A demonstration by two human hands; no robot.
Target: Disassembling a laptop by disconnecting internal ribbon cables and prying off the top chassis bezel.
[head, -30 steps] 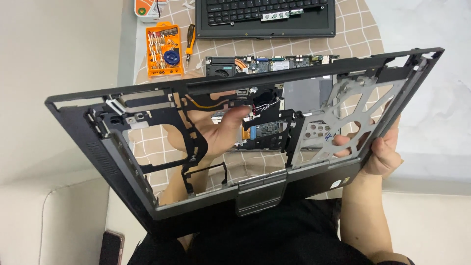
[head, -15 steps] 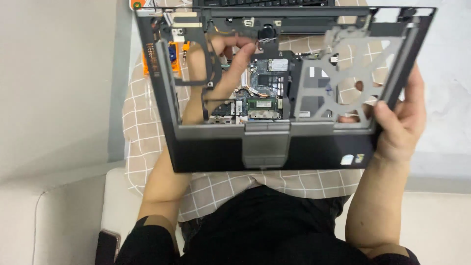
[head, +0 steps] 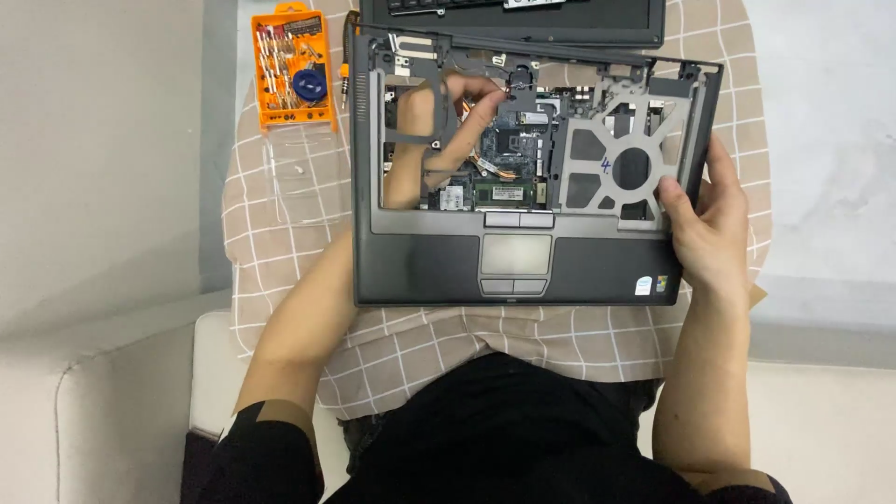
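Checked cloth [head: 280,215] covering the surface, centre frame. Laptop palmrest frame [head: 523,252], dark grey, lying flat at centre over the exposed circuit board [head: 509,154]. Right hand [head: 711,233] clasping the frame's right edge, thumb on top. Left hand [head: 439,131] beneath the frame, fingers curled near a cable. Orange screwdriver kit [head: 294,67], upper left.
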